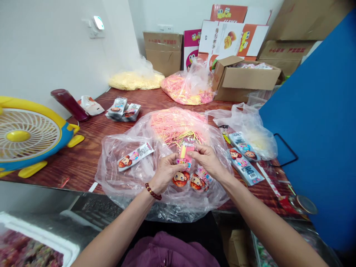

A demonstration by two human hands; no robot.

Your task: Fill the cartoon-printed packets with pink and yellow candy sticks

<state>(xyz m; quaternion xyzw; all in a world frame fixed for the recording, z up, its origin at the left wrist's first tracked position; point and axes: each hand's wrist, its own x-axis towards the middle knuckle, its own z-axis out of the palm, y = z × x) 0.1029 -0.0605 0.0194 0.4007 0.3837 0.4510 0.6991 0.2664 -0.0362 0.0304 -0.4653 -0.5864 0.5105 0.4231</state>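
Note:
My left hand (166, 171), with a beaded bracelet at its wrist, grips the left side of a small candy-stick packet (185, 152) printed with a cartoon face. Pink and yellow sticks show through its upper part. The fingers of my right hand (208, 160) pinch the same packet at its upper right side. Just beneath lies another printed packet (198, 181), partly covered. Both hands are over a large clear plastic bag (116, 148) spread open, with a heap of loose pink and yellow sticks (178, 124) behind them. One flat packet (135, 157) rests on the bag at left.
More packets lie at right (246, 168) and in stacks at back left (122, 109). A toy-like fan (30, 133) stands at left. Behind are a bag of sticks (186, 89), a yellow bag (136, 79) and an open carton (247, 79). A blue panel (311, 129) borders the right.

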